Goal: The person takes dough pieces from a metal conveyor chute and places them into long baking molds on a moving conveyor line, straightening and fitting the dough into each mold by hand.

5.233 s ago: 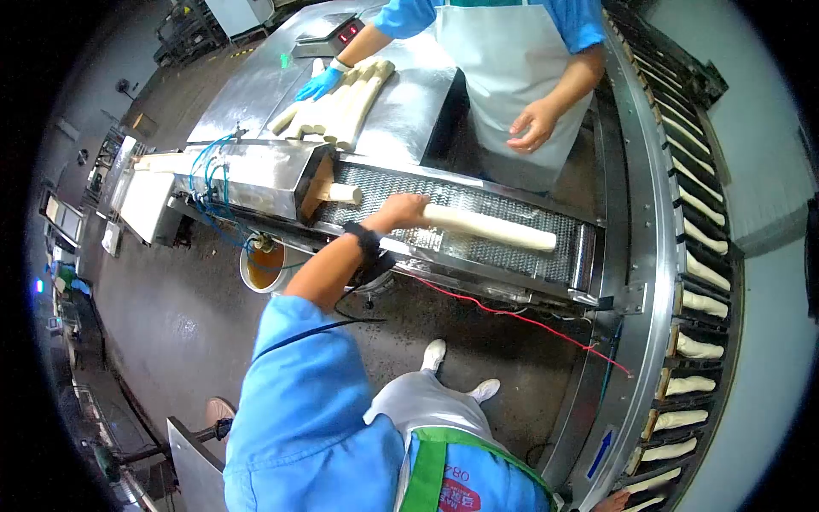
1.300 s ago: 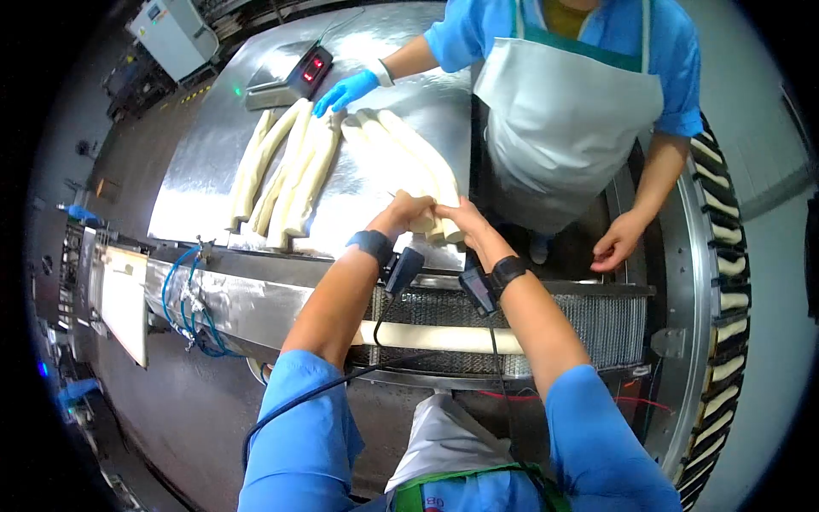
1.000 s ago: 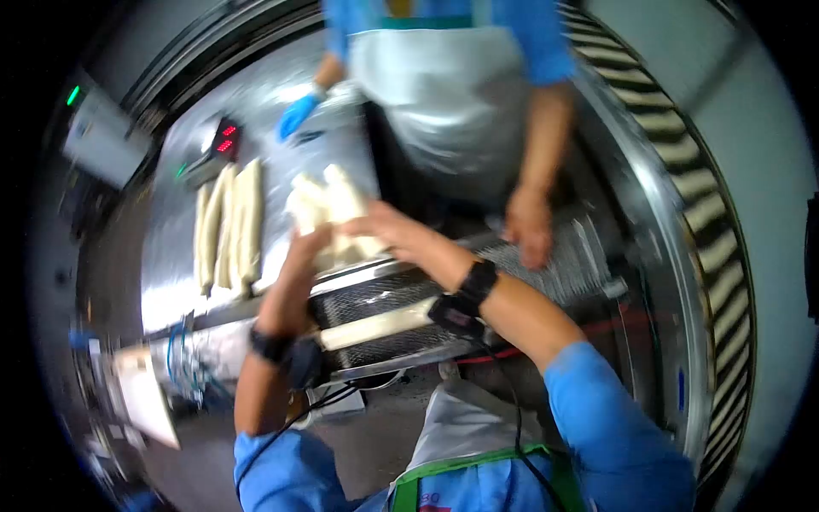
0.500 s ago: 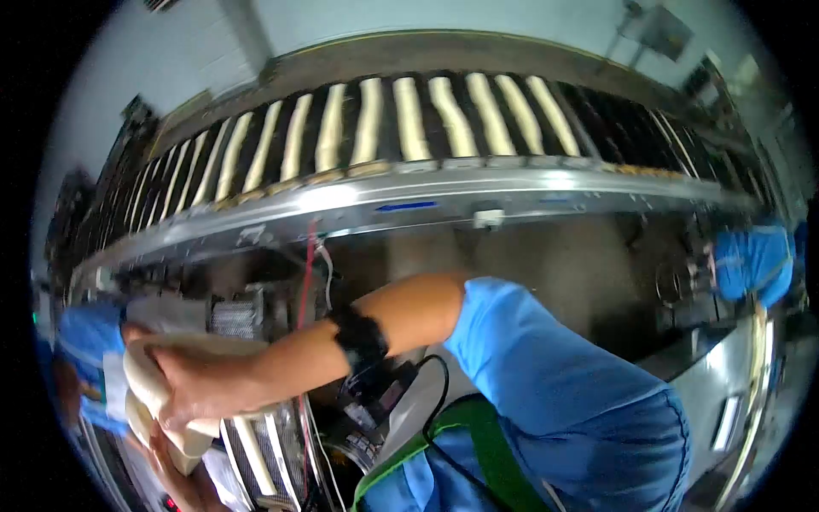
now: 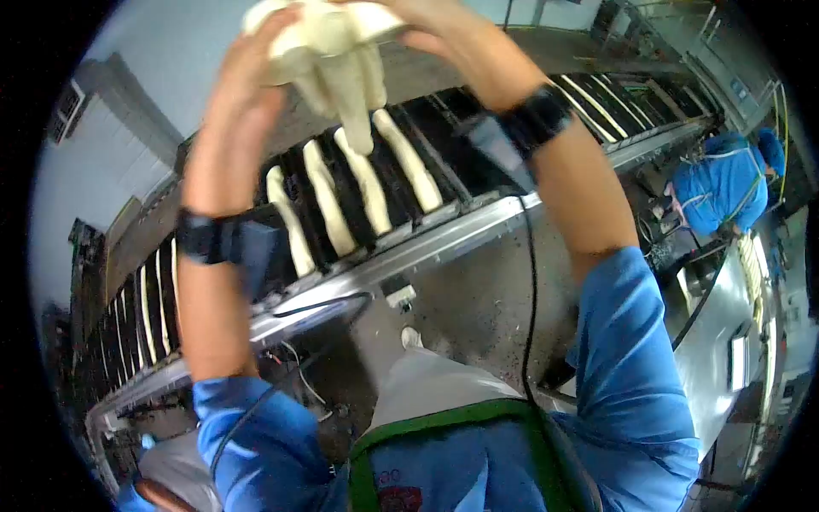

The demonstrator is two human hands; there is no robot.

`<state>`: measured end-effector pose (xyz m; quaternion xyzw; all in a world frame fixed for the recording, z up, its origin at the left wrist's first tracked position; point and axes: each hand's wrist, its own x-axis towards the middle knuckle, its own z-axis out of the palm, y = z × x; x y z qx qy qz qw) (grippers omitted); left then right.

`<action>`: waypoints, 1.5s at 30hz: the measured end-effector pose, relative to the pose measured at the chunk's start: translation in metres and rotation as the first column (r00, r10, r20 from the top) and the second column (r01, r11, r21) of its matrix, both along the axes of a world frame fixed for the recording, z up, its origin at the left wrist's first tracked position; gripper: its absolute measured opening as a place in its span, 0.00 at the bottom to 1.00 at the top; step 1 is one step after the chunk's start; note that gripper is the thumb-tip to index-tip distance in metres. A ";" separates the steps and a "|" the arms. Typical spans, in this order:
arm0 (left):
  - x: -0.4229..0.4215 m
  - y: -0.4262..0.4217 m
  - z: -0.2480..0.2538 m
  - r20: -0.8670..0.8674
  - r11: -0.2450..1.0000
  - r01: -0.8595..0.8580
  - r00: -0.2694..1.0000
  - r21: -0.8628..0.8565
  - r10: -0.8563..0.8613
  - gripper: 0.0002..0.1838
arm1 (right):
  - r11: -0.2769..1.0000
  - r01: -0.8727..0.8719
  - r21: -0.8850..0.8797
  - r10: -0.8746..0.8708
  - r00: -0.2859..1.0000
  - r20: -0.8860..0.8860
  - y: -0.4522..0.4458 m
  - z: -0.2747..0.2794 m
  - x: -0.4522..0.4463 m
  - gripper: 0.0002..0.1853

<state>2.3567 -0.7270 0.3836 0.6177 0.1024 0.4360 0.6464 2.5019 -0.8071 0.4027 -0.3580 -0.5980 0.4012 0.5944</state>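
Both arms reach up and forward over a curved conveyor. My left hand (image 5: 247,77), smeared by motion, grips the near side of a bundle of pale dough rolls (image 5: 328,51) at the top of the view. On the bundle's right side my right hand (image 5: 426,24) is closed round it, partly cut off by the frame's upper edge. The rolls hang lengthwise above black trays, their lower ends over single dough strips (image 5: 367,183) that lie one to a slot.
The conveyor's metal rail (image 5: 426,241) crosses the view diagonally. At the right, a co-worker in blue (image 5: 721,188) stands by a steel table (image 5: 717,341) with long dough on it. Part of another person (image 5: 175,469) shows at the lower left. A pale wall lies beyond the conveyor.
My view has turned from the steel table and small belt to the slotted conveyor. The dough rolls, lifted off the table, have moved with both hands to above the trays.
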 end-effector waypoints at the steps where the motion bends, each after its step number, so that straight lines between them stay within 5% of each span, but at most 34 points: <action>1: 0.013 -0.004 -0.011 0.003 0.998 0.067 0.998 0.018 -0.067 0.19 | 0.994 0.109 -0.028 -0.104 0.984 0.143 -0.017 0.004 0.008 0.24; 3: 0.079 -0.026 -0.042 0.093 0.996 0.035 0.995 -0.088 -0.027 0.19 | 0.939 0.340 0.048 -0.343 0.938 0.055 -0.031 -0.040 0.065 0.16; 4: 0.116 -0.016 -0.074 -0.027 0.994 0.094 0.995 -0.064 -0.096 0.22 | 0.928 0.371 -0.017 -0.371 0.929 0.008 -0.041 -0.071 0.095 0.17; 5: 0.147 -0.034 -0.108 0.003 0.981 0.026 1.000 -0.190 -0.026 0.21 | 0.916 0.394 -0.082 -0.398 0.917 -0.039 -0.052 -0.106 0.128 0.17; 7: 0.188 -0.047 -0.200 0.041 0.792 0.242 0.963 -0.561 -0.266 0.18 | 0.836 0.463 -0.294 -0.534 0.811 -0.240 -0.082 -0.190 0.175 0.20; 8: 0.183 -0.055 -0.240 -0.052 0.721 0.185 0.955 -0.668 -0.294 0.19 | 0.724 0.484 -0.492 -0.656 0.704 -0.273 -0.102 -0.230 0.190 0.18; 9: 0.191 -0.053 -0.285 -0.172 0.627 0.075 0.930 -0.776 -0.324 0.18 | 0.672 0.458 -0.582 -0.660 0.727 -0.190 -0.133 -0.256 0.203 0.17; 10: 0.193 -0.062 -0.313 -0.238 0.621 0.004 0.921 -0.784 -0.307 0.18 | 0.689 0.609 -0.392 -0.632 0.770 0.084 -0.152 -0.278 0.212 0.17; 11: 0.192 -0.066 -0.327 -0.297 0.616 -0.061 0.910 -0.786 -0.289 0.18 | 0.641 0.323 -0.696 -0.654 0.704 -0.276 -0.151 -0.301 0.244 0.19; 13: 0.197 -0.084 -0.312 -0.470 0.655 -0.227 0.854 -0.721 -0.222 0.18 | 0.507 0.254 -0.824 -0.738 0.622 -0.263 -0.152 -0.279 0.245 0.21; 14: 0.194 -0.079 -0.333 -0.363 0.673 -0.097 0.893 -0.733 -0.267 0.21 | 0.463 0.224 -0.858 -0.684 0.705 -0.185 -0.153 -0.265 0.251 0.21; 16: 0.192 -0.077 -0.320 -0.484 0.736 -0.129 0.824 -0.665 -0.293 0.24 | 0.409 0.238 -0.881 -0.558 0.829 -0.035 -0.144 -0.256 0.275 0.22; 19: 0.190 -0.079 -0.292 -0.598 0.738 -0.243 0.757 -0.630 -0.262 0.23 | 0.581 0.211 -0.786 -0.296 0.954 0.037 -0.132 -0.247 0.308 0.22; 20: 0.188 -0.071 -0.269 -0.318 0.579 0.024 0.817 -0.815 -0.481 0.21 | 0.688 0.110 -0.717 -0.209 0.976 -0.052 -0.117 -0.237 0.321 0.22; 23: 0.219 -0.037 -0.190 0.045 0.515 0.283 0.904 -0.809 -0.426 0.18 | 0.898 0.030 -0.439 -0.146 0.962 -0.233 -0.055 -0.200 0.324 0.20; 25: 0.239 -0.016 -0.115 0.031 0.717 0.347 0.910 -0.604 -0.414 0.18 | 0.977 0.081 -0.198 -0.129 0.961 -0.245 -0.010 -0.172 0.322 0.20; 26: 0.255 0.013 -0.102 0.135 0.695 0.376 0.916 -0.613 -0.376 0.18 | 0.986 0.114 -0.120 -0.141 0.958 -0.248 -0.006 -0.146 0.318 0.17; 27: 0.250 0.001 -0.074 -0.205 0.982 0.182 0.964 0.049 -0.168 0.21 | 0.988 0.148 -0.046 -0.155 0.955 -0.253 -0.005 -0.121 0.314 0.15; 28: 0.245 -0.013 -0.044 -0.305 0.685 0.074 0.926 0.725 0.222 0.24 | 0.989 0.131 -0.075 -0.149 0.930 -0.337 0.015 -0.108 0.324 0.16; 29: 0.259 0.006 -0.033 -0.306 0.685 0.067 0.923 0.726 0.233 0.24 | 0.989 0.111 -0.102 -0.144 0.897 -0.417 0.036 -0.095 0.336 0.17; 30: 0.282 0.040 -0.020 -0.023 0.987 0.095 0.995 0.131 -0.093 0.22 | 0.981 0.162 -0.105 -0.190 0.911 -0.366 0.030 -0.078 0.331 0.15; 31: 0.291 0.059 -0.013 0.407 0.818 0.345 0.901 -0.460 -0.151 0.22 | 1.000 -0.003 -0.007 0.001 0.955 -0.295 0.041 -0.076 0.348 0.14; 33: 0.273 0.024 -0.015 0.356 0.875 0.285 0.924 -0.392 -0.141 0.20 | 0.978 -0.196 0.067 0.206 0.942 -0.264 0.020 -0.070 0.354 0.15; 34: 0.267 0.009 -0.016 0.305 0.918 0.239 0.942 -0.317 -0.140 0.19 | 0.990 -0.139 0.038 0.144 0.953 -0.266 0.007 -0.079 0.355 0.16; 35: 0.246 0.038 -0.046 0.048 0.938 0.133 0.991 -0.321 -0.124 0.24 | 0.997 -0.082 0.013 0.082 0.961 -0.263 -0.009 -0.092 0.356 0.17; 37: 0.239 -0.035 -0.090 -0.001 0.918 0.140 0.988 -0.370 -0.152 0.25 | 0.945 -0.090 -0.315 0.007 0.967 -0.256 -0.056 -0.118 0.353 0.22; 40: 0.225 -0.085 -0.205 -0.236 0.798 0.033 0.947 -0.602 -0.218 0.24 | 0.757 -0.218 -0.615 -0.082 0.904 -0.421 -0.102 -0.219 0.347 0.24; 41: 0.218 -0.107 -0.236 -0.289 0.686 -0.121 0.948 -0.718 -0.134 0.24 | 0.669 -0.260 -0.697 -0.127 0.883 -0.452 -0.117 -0.256 0.346 0.24; 43: 0.213 -0.122 -0.292 -0.467 0.566 -0.333 0.878 -0.754 -0.104 0.25 | 0.552 -0.236 -0.800 -0.253 0.866 -0.431 -0.144 -0.314 0.343 0.23; 45: 0.210 -0.126 -0.307 -0.563 0.591 -0.441 0.826 -0.675 -0.028 0.25 | 0.480 -0.093 -0.872 -0.269 0.931 -0.247 -0.151 -0.327 0.337 0.23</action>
